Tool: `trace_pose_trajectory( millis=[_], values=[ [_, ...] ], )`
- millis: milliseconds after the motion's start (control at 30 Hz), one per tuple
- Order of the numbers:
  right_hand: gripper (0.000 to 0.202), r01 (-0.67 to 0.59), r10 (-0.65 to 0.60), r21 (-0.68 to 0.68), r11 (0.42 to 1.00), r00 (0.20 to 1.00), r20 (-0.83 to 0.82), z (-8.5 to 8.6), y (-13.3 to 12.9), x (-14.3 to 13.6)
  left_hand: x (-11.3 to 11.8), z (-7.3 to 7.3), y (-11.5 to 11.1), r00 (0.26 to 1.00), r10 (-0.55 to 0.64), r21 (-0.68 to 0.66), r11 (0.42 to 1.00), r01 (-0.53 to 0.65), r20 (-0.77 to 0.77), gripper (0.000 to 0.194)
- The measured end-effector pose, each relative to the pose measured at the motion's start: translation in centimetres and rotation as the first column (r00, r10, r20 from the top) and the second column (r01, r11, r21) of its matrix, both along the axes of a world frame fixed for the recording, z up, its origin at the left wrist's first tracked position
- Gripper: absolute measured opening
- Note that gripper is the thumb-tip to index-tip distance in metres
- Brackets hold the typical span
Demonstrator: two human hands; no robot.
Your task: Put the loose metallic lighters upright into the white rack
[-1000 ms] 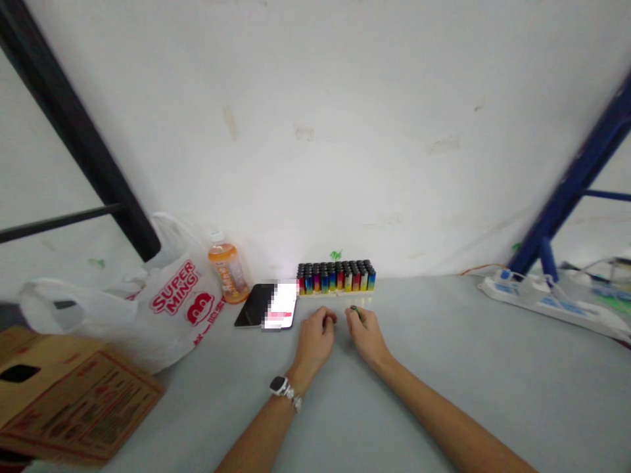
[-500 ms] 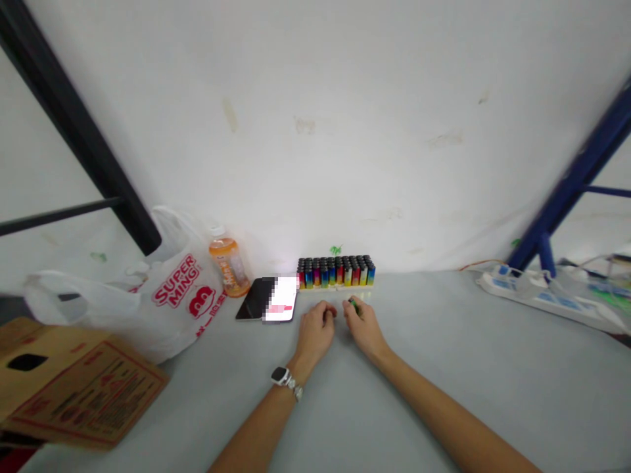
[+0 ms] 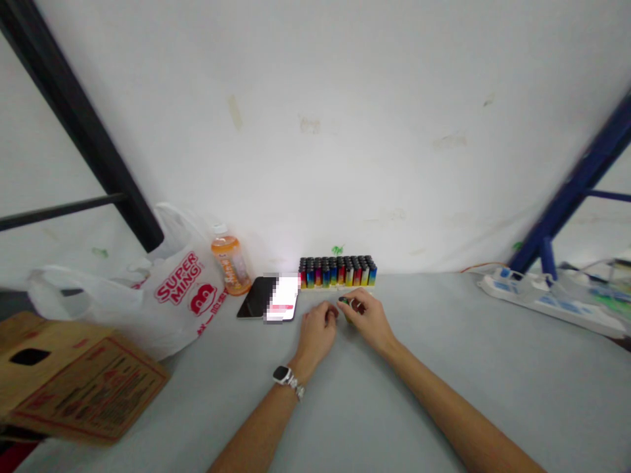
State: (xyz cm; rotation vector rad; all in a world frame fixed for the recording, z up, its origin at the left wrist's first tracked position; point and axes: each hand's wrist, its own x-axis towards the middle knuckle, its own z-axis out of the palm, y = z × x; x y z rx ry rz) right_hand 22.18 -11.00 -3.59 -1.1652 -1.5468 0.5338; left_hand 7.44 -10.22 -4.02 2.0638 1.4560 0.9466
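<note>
My right hand (image 3: 367,318) pinches a small lighter (image 3: 347,310) with a black top and a greenish-yellow body, held just above the grey table. My left hand (image 3: 318,328) rests on the table close beside it, its fingers curled; whatever they hold, if anything, is hidden. A watch (image 3: 282,374) and a bracelet are on the left wrist. Just beyond both hands, several rows of upright lighters (image 3: 338,271) with black tops and bright multicoloured bodies stand packed in a low pale tray (image 3: 340,288) against the wall.
Left of the tray lie a tablet (image 3: 256,299) with a partly blurred screen, an orange drink bottle (image 3: 231,266), a white plastic bag (image 3: 162,315) and a cardboard box (image 3: 89,387). A white power strip (image 3: 552,305) with cables lies at the right, near a blue frame post (image 3: 576,171).
My right hand has opened its grip shape a little and shifted slightly right, so more of the lighter shows. My left hand stays nearly still.
</note>
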Motion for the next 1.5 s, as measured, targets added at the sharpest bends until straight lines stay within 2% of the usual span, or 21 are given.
trace_pose_trajectory(
  millis=[133, 267, 467, 567, 700, 967, 1167, 1500],
  values=[
    [0.029, -0.025, 0.024, -0.058, 0.998, 0.999, -0.026, 0.8, 1.4, 0.7, 0.0, 0.1, -0.1, 1.000, -0.001, -0.013, 1.000, 0.001, -0.013, 0.020],
    [0.030, -0.054, 0.054, 0.000, 0.999, 0.998, 0.015, 2.4, 3.5, 0.7, 0.0, 0.1, -0.2, 1.000, 0.009, -0.034, 0.999, -0.010, -0.012, 0.020],
    [0.018, -0.080, 0.064, 0.069, 0.994, 0.975, 0.211, 6.3, 7.1, 0.3, -0.1, -0.2, -0.1, 0.999, 0.020, -0.022, 1.000, -0.021, -0.046, 0.021],
    [0.011, -0.066, 0.044, 0.048, 0.997, 0.932, 0.359, 7.3, 8.3, 0.4, -0.1, -0.3, -0.1, 0.998, 0.016, -0.007, 1.000, -0.016, -0.057, 0.022],
    [0.011, -0.052, 0.048, -0.005, 0.999, 0.872, 0.487, 7.2, 9.1, 0.5, -0.1, -0.3, -0.2, 0.997, 0.010, -0.006, 1.000, -0.010, -0.072, 0.022],
    [0.014, -0.049, 0.050, -0.016, 0.999, 0.827, 0.560, 6.0, 9.6, 0.3, -0.1, -0.4, -0.1, 0.996, 0.006, 0.003, 1.000, -0.006, -0.087, 0.022],
    [0.015, -0.006, -0.051, 0.082, 0.997, 0.736, 0.675, 6.4, 9.0, 0.6, -0.1, -0.4, -0.1, 0.995, 0.007, 0.001, 1.000, -0.007, -0.100, 0.022],
    [0.022, -0.016, -0.017, 0.035, 0.999, 0.629, 0.777, 7.3, 8.9, 0.4, -0.1, -0.4, -0.2, 0.995, 0.001, 0.009, 1.000, -0.001, -0.096, 0.021]
  ],
)
